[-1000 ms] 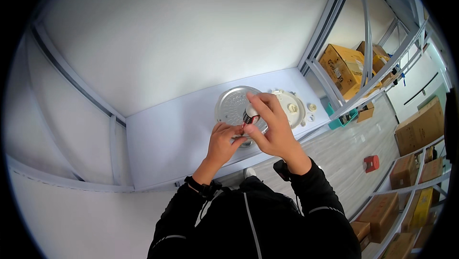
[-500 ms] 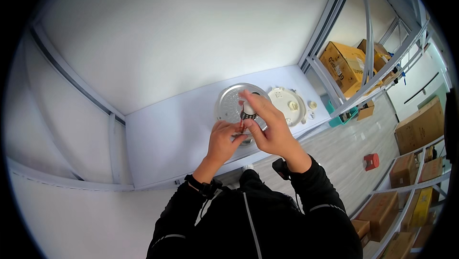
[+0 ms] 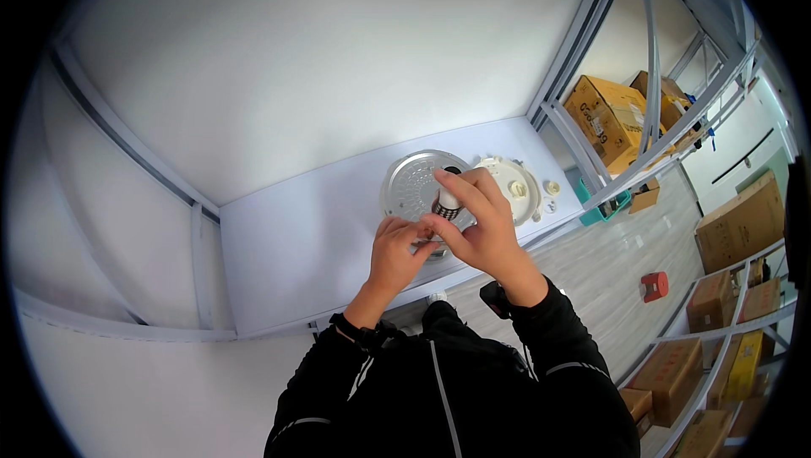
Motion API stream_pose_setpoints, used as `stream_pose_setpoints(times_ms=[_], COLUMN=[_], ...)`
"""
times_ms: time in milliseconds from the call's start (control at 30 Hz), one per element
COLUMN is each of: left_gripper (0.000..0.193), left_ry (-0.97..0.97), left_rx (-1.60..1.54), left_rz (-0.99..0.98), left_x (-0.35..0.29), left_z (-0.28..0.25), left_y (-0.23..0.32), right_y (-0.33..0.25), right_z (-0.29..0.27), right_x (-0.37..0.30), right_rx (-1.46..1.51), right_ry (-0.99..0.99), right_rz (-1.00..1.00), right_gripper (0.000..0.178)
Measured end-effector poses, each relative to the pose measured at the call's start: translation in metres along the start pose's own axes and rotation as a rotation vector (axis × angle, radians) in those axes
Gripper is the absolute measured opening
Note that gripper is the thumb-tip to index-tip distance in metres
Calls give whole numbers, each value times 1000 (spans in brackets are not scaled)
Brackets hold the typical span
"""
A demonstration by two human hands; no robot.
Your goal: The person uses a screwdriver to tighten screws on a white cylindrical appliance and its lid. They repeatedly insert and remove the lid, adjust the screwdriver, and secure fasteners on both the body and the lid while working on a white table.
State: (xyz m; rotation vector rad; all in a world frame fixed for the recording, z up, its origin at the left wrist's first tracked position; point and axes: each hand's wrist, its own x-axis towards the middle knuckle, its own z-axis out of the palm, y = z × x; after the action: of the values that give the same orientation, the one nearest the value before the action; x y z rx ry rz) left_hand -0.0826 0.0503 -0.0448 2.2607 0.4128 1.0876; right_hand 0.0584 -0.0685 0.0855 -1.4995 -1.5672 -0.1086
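Over a round silver metal disc [image 3: 402,192] with a dimpled or perforated face, I hold up a small white cylinder [image 3: 447,201] with a black-and-white checkered band. Thumb and fingers of my right hand [image 3: 492,234] are curled round it from the right. My left hand [image 3: 394,253] pinches at its lower end; what sits between those fingertips is too small to make out. Right of the disc lies a round white plastic base [image 3: 530,203] with a cream-coloured piece [image 3: 518,189] at its middle. My hands partly hide the disc.
Small cream and white parts [image 3: 552,187] lie near the right end of the white table [image 3: 279,247]. A wall backs it, with grey frame posts [image 3: 199,264] at the sides. Beyond are a teal bin [image 3: 601,211], cardboard boxes [image 3: 608,120] and a red stool [image 3: 655,286].
The white cylinder has tilted and shifted slightly right in my fingers. My right fingers have curled further round it. My left hand has stayed nearly in place.
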Motion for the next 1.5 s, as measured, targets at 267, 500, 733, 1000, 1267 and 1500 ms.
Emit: stream_pose_setpoints(times_ms=[267,500,733,1000,1267,1500], left_gripper=[28,26,27,30,29,25], left_ry=[-11,12,13,11,8,-16], left_rx=[-45,-44,16,45,27,2], left_rz=[-36,-35,6,20,15,52], left_x=[-2,1,4,2,2,-3], left_z=[2,1,0,2,2,1], left_y=[3,8,11,7,9,1], right_y=[-3,-2,3,-6,-3,-2], right_z=[5,-3,1,-3,-9,-12], right_x=[11,12,6,14,5,5], right_rx=[165,15,-53,58,151,117], right_ry=[74,72,87,107,6,36], right_rz=[-104,-131,-71,-137,0,-94], right_gripper=[65,65,66,66,64,63])
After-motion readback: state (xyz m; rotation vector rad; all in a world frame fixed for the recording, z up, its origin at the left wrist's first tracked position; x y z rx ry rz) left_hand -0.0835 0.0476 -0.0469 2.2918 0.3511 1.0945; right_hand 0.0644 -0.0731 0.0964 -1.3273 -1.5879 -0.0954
